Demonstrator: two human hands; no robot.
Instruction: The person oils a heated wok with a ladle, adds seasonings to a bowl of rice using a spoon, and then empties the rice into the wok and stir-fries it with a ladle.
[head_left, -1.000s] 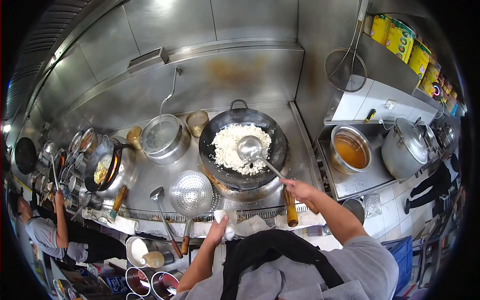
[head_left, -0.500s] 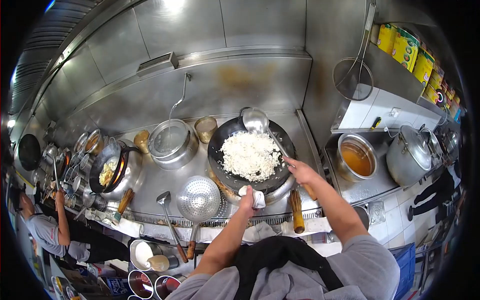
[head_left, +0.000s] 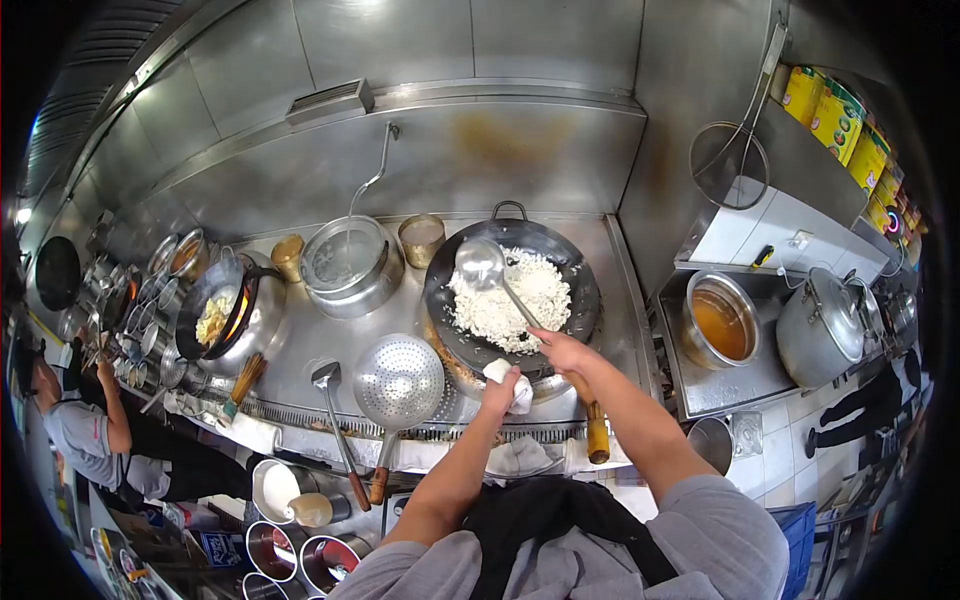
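A black wok [head_left: 470, 335] on the stove holds a heap of white rice [head_left: 525, 305]. My right hand [head_left: 562, 352] is closed round the handle of a steel ladle [head_left: 480, 265], whose bowl is over the left part of the rice. At the wok's near rim, my left hand [head_left: 503, 388] grips a folded white cloth [head_left: 512, 385]; the wok's near edge is partly hidden by it. A bamboo brush [head_left: 597, 435] stands near my right forearm. Left of the wok lie a perforated strainer [head_left: 399, 381] and a spatula [head_left: 327, 376].
A lidded steel pot [head_left: 350, 268] and a brass-coloured container [head_left: 422, 240] stand behind left. Farther left, a co-worker [head_left: 90, 435] is near another wok [head_left: 205, 315] with flames. To the right are a pot of orange liquid [head_left: 720, 320] and a large lidded pot [head_left: 820, 325].
My left hand has come up to the wok's rim with the cloth. The ladle went to the wok's far edge, then back to the left over the rice.
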